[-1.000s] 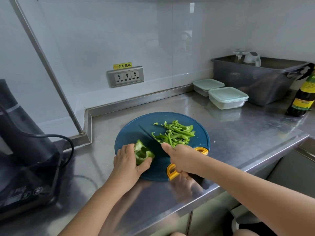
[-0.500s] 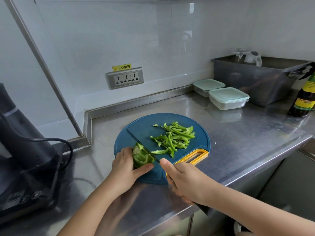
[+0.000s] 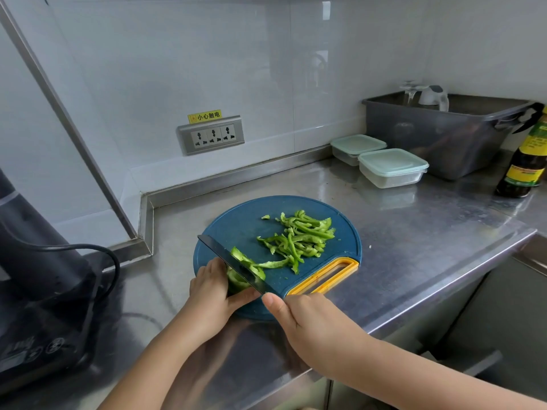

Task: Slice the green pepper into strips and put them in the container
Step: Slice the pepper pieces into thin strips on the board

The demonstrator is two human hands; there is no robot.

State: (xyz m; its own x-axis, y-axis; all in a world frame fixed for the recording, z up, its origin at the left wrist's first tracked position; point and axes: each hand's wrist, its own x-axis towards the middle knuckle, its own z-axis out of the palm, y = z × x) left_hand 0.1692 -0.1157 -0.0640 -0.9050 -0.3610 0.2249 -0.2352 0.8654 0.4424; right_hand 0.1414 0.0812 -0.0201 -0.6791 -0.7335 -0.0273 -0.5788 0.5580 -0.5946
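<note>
I was mid-slice, left grip [image 3: 213, 291] pinning the green pepper chunk [image 3: 236, 282] on the round blue cutting board [image 3: 236, 226], right grip [image 3: 310, 324] holding the black knife [image 3: 225, 257] across it; the next move, I judged, needed another thin cut.

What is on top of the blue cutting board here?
A pile of pepper strips, and a pepper piece with the knife cutting into it. The left hand holds that piece and covers part of it; the right hand hides the knife's handle.

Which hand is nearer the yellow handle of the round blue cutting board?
Right. The right hand, gripping the black knife, is just beside the yellow handle; the left hand holds the green pepper piece further left.
</note>
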